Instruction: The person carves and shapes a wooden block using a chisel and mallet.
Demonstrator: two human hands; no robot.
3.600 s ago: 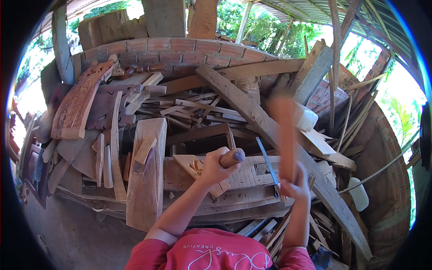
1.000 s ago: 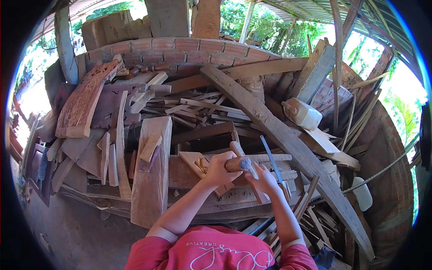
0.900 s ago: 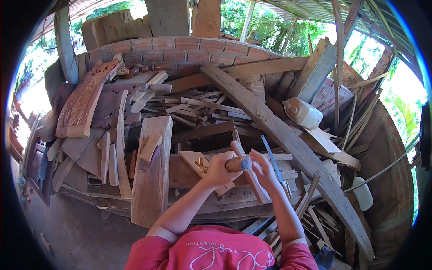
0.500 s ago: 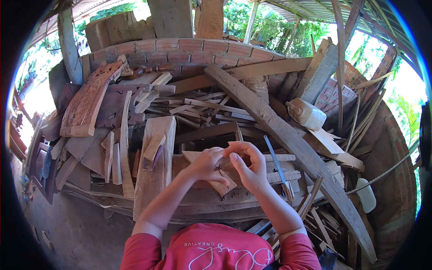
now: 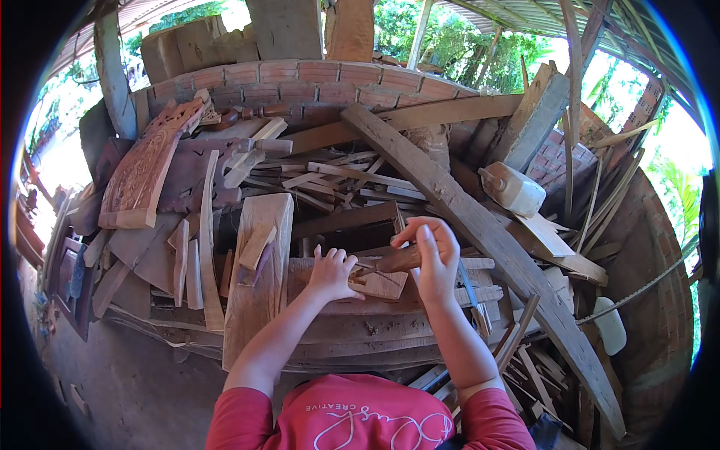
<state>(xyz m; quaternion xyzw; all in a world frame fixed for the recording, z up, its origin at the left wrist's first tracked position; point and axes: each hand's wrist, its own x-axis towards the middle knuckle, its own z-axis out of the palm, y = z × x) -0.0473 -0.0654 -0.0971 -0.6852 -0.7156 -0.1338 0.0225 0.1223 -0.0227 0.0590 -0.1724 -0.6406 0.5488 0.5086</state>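
A brown tapered wooden handle lies in my right hand, its fingers curled round the far right end. A thin dark shaft seems to run from the handle toward my left hand; its tip is too small to make out. Under it, a short pale wood block lies flat on the thick bench plank. The thumb and fingers of my left hand straddle the block's left end, holding it against the plank.
Right of the block lies a blue metal strip. A wide upright-lying board with offcuts flanks my left arm. A long heavy beam crosses diagonally on the right, near a plastic jug. Carved panels stand at left.
My hands have moved apart: the left went left and down onto the block, the right shifted slightly right. The brown handle now shows between them, and the block has turned.
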